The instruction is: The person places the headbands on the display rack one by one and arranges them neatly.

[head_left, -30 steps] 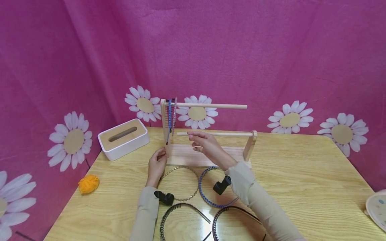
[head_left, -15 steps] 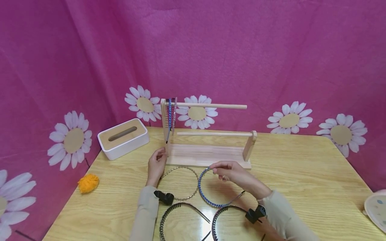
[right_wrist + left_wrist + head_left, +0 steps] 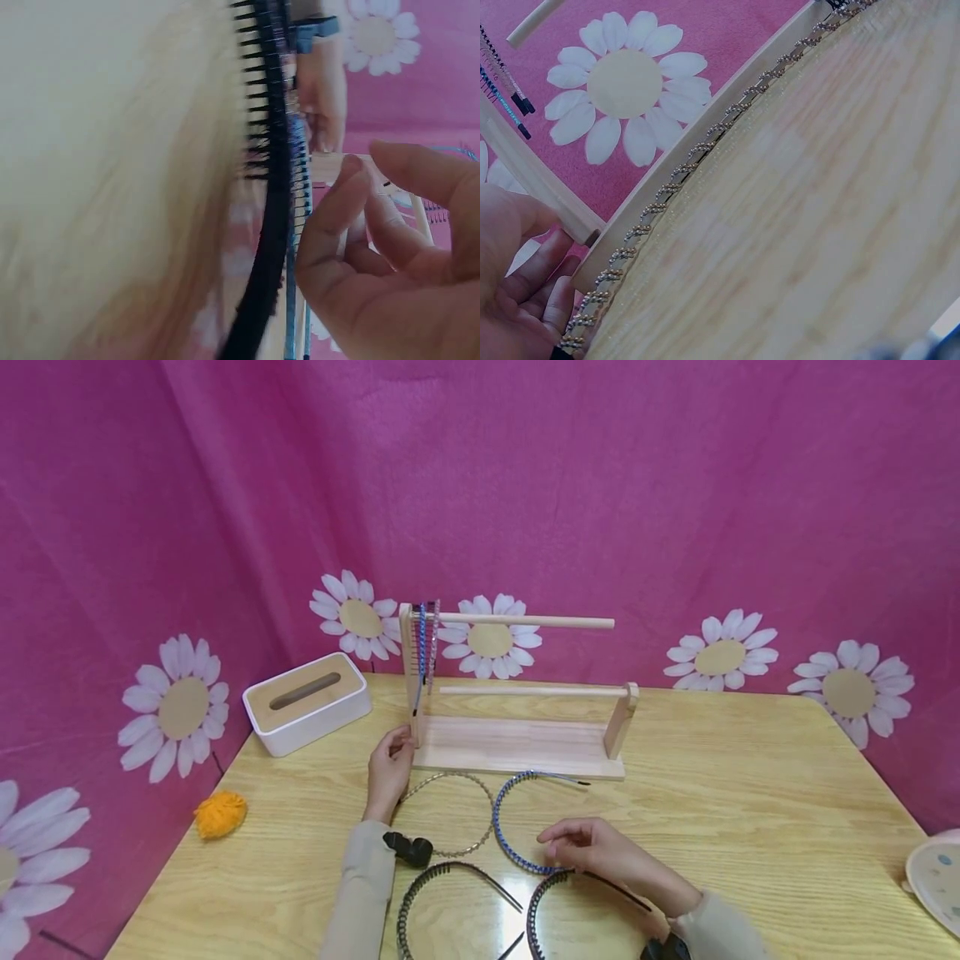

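My left hand (image 3: 390, 772) grips the foot of the left upright of a wooden rack (image 3: 517, 743). Two rods run across the rack; on the upper one, at its left end, hang a blue headband (image 3: 422, 643) and a pinkish one. My right hand (image 3: 603, 852), fingers bent and holding nothing, hovers by the lower right part of another blue headband (image 3: 497, 827) on the table. A gold beaded headband (image 3: 705, 146) lies beside my left wrist. Closer in are a dark toothed headband (image 3: 405, 910) and a second dark headband (image 3: 274, 180), below my right hand.
A white tissue box (image 3: 330, 718) with a wooden lid stands at the back left of the table (image 3: 750, 810). Near the left edge lies an orange pom-pom (image 3: 221, 815). A pale round object (image 3: 937, 868) is at the far right. Pink daisy cloth hangs behind.
My right hand has come down from the lower rod, past the top of the blue headband, to its lower right. The left hand stays at the upright.
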The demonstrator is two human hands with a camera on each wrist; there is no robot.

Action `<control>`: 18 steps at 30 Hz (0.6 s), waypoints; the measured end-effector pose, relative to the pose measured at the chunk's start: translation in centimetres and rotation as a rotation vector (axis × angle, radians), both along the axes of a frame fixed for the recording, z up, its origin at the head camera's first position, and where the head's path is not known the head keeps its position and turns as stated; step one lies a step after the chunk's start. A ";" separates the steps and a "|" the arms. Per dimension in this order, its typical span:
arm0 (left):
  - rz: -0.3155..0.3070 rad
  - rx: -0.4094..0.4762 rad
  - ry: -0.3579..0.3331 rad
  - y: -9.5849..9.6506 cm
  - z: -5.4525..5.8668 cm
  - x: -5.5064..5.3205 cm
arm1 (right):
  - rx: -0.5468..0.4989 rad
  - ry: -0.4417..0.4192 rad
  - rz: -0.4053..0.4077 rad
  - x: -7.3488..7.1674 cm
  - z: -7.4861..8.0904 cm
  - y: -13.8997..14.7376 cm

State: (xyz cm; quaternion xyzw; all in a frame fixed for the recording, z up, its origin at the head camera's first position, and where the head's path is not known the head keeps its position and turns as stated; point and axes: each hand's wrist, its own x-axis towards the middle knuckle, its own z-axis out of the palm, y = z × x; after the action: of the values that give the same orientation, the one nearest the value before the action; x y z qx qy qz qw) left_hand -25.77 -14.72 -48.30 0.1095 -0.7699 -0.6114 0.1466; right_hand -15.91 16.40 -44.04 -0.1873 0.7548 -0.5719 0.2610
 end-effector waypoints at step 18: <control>0.004 0.015 0.040 0.0 -0.4 -0.2 | 0.235 0.327 0.128 -0.2 -0.2 -2.1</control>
State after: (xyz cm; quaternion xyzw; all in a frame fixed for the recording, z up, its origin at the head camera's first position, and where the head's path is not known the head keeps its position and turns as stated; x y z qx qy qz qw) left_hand -26.01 -14.68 -48.68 0.1000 -0.7619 -0.6190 0.1624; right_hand -16.15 14.28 -44.24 -0.2931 0.8352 -0.4242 0.1909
